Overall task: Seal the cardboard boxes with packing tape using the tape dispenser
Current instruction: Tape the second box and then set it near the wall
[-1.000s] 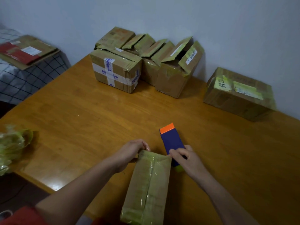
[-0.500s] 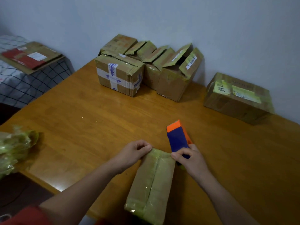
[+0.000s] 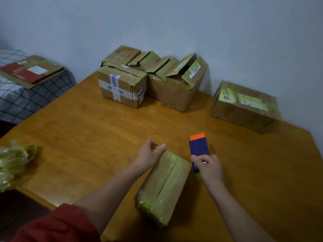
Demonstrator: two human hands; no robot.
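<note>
We have a small cardboard box (image 3: 164, 186) lying on the wooden table (image 3: 87, 137) right in front of us, its top wrapped in greenish tape with a seam running down the middle. Our left hand (image 3: 149, 154) rests against the far left corner of this box, fingers loosely spread and gripping nothing. Our right hand (image 3: 208, 167) is closed around the tape dispenser (image 3: 199, 147), a dark blue body with an orange end pointing away from us, held just beside the box's far right corner. Against the wall at the back of the table we see a cluster of boxes: one crossed with white and blue tape (image 3: 121, 86), and next to it several with their flaps open (image 3: 181, 82). Well apart to the right sits a closed box with yellow labels (image 3: 244, 105). A crumpled wad of greenish tape (image 3: 14, 161) lies at the table's left edge.
</note>
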